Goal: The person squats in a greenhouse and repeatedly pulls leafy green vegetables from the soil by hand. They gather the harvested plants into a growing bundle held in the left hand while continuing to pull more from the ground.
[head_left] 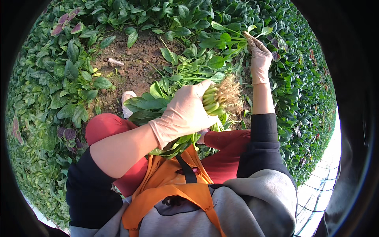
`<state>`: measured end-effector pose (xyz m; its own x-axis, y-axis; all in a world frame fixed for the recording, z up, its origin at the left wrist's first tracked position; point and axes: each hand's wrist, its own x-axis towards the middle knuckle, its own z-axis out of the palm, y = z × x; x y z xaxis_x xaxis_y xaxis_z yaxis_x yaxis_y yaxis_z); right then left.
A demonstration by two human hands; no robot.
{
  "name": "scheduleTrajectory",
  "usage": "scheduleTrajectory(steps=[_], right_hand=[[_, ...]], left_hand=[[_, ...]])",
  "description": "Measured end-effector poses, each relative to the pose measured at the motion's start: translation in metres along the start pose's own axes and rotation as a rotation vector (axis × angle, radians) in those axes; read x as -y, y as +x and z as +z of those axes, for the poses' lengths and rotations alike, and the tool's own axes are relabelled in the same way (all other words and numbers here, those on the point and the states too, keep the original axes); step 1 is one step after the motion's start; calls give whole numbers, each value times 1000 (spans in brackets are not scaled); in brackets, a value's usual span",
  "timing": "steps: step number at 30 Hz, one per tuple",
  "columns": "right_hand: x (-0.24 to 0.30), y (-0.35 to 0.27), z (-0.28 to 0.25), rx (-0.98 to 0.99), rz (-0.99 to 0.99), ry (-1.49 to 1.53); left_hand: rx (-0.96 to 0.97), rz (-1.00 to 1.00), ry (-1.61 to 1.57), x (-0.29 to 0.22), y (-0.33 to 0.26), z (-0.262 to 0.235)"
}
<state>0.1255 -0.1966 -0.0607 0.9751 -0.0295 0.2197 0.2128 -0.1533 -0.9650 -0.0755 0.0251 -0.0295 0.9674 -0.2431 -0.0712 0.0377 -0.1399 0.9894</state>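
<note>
Containers: none seen as such; an orange apron (166, 185) is worn at lower centre of frame, w/ a black strap (185, 170) across it. Leaf ends of the bundle are seen hanging down against the apron top; whether a pocket is there can't be told.
Bundle: a bunch of leafy greens (215, 100) is held at centre of frame, just above the red-trousered knees (106, 126).
Bundle look: pale green stems packed side by side, tan hairy roots w/ soil bits at one end, broad dark green leaves at the other.
Bundle axis: long axis is laid diagonally; root end is pointed to upper right of frame, leaf end to lower left, toward the apron.
Left hand (185, 114): gloved in pale pink, clenched around the stems just behind the roots; fingers are wrapped over the top of the bunch.
Right hand (258, 57): same glove type, stretched to upper right of frame, closed on the stems of a growing plant (227, 41); grasp is seen from the back of the hand only, so fingertips are hidden.
Gap: hands are kept well apart, right one farther up the frame.
Ground: a bare soil patch (134, 67) is seen at upper centre, ringed by dense green leaves; some purple leaves (67, 19) at upper left.
Shoe: a white shoe tip (127, 96) is seen left of the bundle, partly covered by leaves.
Clothing: grey top and black sleeves at bottom of frame.
</note>
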Motion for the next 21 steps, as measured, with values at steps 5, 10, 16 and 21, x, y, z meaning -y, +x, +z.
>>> scheduleTrajectory(steps=[5, 10, 16, 21], right_hand=[[79, -32, -18, -22, -109, 13], [79, -73, -7, 126, 93, 408], [86, -78, -3, 175, 152, 329], [92, -83, -7, 327, 76, 113]], left_hand=[[15, 16, -208, -1, 18, -14], [93, 111, -124, 1, 28, -17], [36, -82, -304, 10, 45, -13], [-64, 19, 337, 12, 49, -11]])
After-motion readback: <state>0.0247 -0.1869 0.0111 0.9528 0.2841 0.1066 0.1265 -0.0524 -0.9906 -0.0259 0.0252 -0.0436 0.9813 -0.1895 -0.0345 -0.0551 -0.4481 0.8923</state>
